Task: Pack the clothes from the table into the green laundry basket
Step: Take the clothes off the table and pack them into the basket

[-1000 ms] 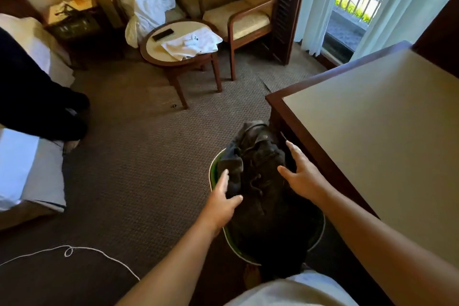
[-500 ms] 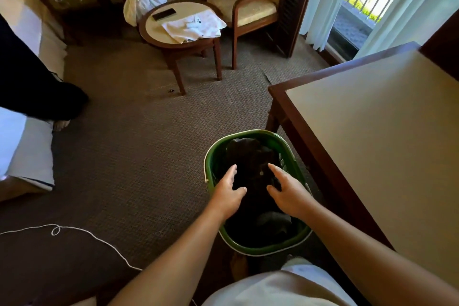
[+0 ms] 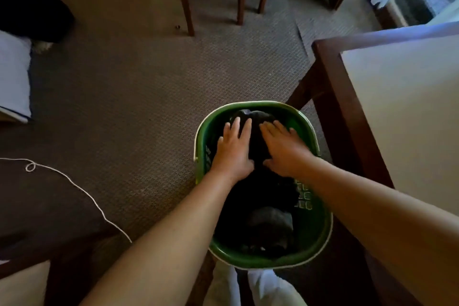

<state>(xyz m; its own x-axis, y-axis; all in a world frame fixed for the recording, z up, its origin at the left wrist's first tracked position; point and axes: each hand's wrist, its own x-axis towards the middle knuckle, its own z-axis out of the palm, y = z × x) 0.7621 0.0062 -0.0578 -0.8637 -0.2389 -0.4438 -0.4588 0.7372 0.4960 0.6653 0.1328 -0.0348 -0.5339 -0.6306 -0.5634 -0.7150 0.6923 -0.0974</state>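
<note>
While both palms are pressed flat on the clothes (image 3: 258, 141), nothing is grasped: the left hand (image 3: 233, 149) and right hand (image 3: 283, 149) lie open, fingers spread, side by side with a strip of dark cloth between them. The clothes are directly beneath the hands, inside the basket (image 3: 320, 233), which is set on the carpet (image 3: 149, 97) just beside the table (image 3: 402, 117). The basket's long axis is seen running away from the body, and the pile is stretched along it. Neither hand is nearer. The visible tabletop is bare, so packing is judged nearly done.
</note>
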